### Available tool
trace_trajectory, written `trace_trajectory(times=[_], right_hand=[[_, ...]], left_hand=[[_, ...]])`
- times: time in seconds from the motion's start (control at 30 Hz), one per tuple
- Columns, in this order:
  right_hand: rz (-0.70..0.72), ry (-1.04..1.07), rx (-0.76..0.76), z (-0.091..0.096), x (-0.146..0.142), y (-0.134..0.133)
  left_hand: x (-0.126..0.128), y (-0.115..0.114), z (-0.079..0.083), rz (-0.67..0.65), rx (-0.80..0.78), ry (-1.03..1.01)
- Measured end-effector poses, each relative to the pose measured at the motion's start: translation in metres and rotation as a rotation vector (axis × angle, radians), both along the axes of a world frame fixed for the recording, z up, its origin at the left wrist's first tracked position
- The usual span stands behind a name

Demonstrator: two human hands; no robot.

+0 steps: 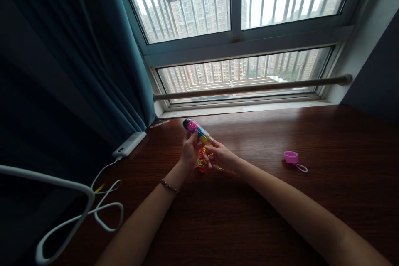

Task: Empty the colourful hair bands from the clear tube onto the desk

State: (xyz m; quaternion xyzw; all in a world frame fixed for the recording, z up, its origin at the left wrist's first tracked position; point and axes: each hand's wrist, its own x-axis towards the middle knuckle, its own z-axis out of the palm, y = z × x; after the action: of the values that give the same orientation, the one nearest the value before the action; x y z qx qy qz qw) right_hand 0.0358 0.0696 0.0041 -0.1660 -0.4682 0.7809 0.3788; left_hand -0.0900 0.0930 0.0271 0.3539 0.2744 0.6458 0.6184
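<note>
A clear tube-shaped bottle (199, 132) of coloured rubber bands lies tilted in my left hand (189, 149), which is wrapped round its middle. Its dark end points up and left; pink, blue and yellow bands show through the wall. My right hand (222, 155) is at the lower right end of the bottle, thumb and fingers drawn together there. What those fingers pinch is too small to make out. Loose red and yellow rubber bands (202, 162) lie on the table beneath both hands, partly hidden by them.
A pink cap (291, 157) with a loop strap rests on the brown wooden table (262, 224) to the right. At left are a white power bank (129, 144), a looped white cable (107, 205) and a blue curtain (124, 70). A barred window stands behind the table.
</note>
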Motion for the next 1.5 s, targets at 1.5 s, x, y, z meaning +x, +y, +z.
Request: trace_trajectory(times=[1.5], right_hand=[[-0.457,-0.100,0.011,-0.014,-0.002,0.010]], left_hand=[[-0.002,0.005,-0.004,0.352,0.146,0.203]])
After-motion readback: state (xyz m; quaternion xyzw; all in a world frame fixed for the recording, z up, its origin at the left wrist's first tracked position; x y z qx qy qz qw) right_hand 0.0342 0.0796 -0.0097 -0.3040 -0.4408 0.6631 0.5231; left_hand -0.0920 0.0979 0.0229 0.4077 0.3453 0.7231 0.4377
